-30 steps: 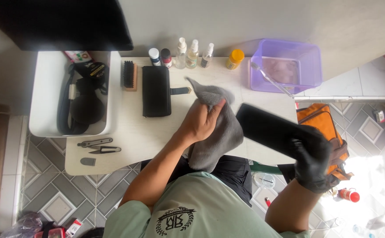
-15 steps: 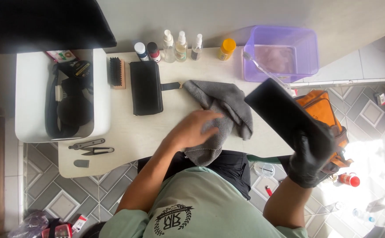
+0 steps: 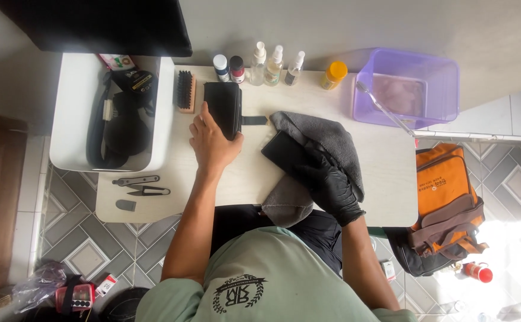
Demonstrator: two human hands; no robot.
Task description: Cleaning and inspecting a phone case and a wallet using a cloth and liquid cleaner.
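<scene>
Here, pale surface (image 3: 248, 179). On it a grey cloth (image 3: 326, 140), spread right of centre. A black pouch (image 3: 223, 107) stands farther back, its long axis running away from the person. Left hand (image 3: 213, 142) bare, fingers loosely spread and flat, touching the pouch's near left edge, clamped on nothing. Right hand (image 3: 329, 182), gloved black, is closed over a flat black case (image 3: 284, 154) on the cloth.

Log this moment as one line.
left hand: on black wallet | right hand: gloved, pressing black case onto grey cloth | table
</scene>
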